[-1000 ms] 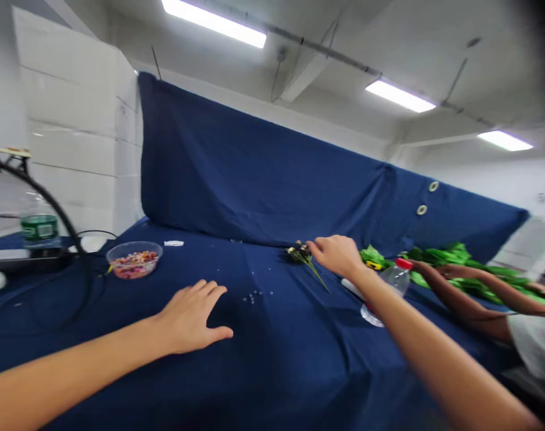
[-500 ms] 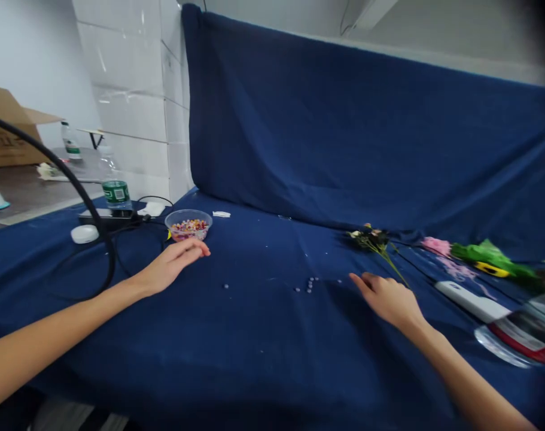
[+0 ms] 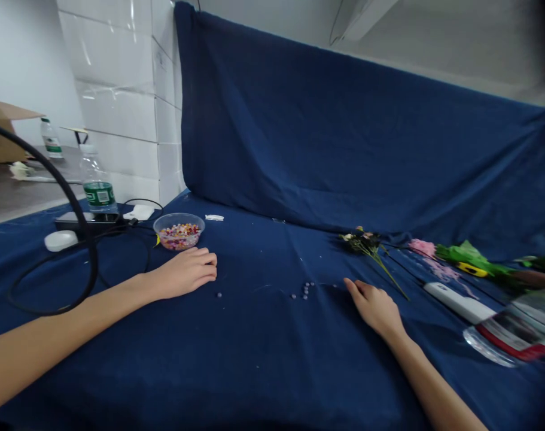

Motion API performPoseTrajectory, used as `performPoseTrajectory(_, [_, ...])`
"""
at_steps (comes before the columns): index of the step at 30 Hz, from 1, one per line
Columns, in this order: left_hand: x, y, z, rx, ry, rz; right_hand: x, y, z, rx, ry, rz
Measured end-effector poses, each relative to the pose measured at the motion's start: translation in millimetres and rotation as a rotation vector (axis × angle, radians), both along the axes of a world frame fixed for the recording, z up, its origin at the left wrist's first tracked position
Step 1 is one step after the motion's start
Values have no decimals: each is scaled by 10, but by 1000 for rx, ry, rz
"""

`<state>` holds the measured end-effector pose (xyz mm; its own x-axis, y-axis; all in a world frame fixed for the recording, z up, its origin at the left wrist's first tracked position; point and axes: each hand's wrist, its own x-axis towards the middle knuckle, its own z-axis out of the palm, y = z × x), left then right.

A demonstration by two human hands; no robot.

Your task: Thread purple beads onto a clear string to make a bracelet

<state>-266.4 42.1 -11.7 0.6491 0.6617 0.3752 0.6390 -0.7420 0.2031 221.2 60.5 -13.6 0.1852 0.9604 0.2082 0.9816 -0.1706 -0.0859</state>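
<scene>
My left hand (image 3: 189, 274) is palm down on the dark blue cloth, its fingers loosely bent and the thumb a little apart. I see nothing in it. Just behind it stands a clear plastic bowl (image 3: 179, 231) of small coloured beads, and a single dark bead (image 3: 219, 294) lies off its fingertips. My right hand (image 3: 374, 304) lies on its side on the cloth, thumb stretched out and fingers partly curled; nothing shows between them. Left of its thumb is one bead (image 3: 335, 285), and farther left a small cluster of purple-grey beads (image 3: 305, 291).
Artificial flowers (image 3: 366, 242), pink yarn (image 3: 422, 246), a white power strip (image 3: 458, 302) and a tilted bottle (image 3: 514, 332) lie to the right. At left are a water bottle (image 3: 99, 188), a round white lid (image 3: 60, 240) and a looping black cable (image 3: 81, 221). A blue cloth backdrop (image 3: 344, 131) hangs behind.
My left hand has shifted slightly right and down, turning palm down with its fingers bending onto the cloth. My right hand stays by the beads. The view has swung slightly right.
</scene>
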Motion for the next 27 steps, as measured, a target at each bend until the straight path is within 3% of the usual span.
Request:
performPoseTrajectory(4, [20,23,124,-2,-93,-14,63,-29,-22,67,58,-29])
performPoseTrajectory(8, [-1,20,342,-8,-226,56,142,-54,-33,125,104,-57])
performPoseTrajectory(12, [-14,5,467,-8,-219,86,235,-67,-33,148,150,-39])
performPoseTrajectory(19, [14,-89,213,-38,51,-131,393,-74,-18,221,199,-54])
performPoseTrajectory(27, [127,-122,-6,-96,-17,-70,533,-164,21,365,240,-218])
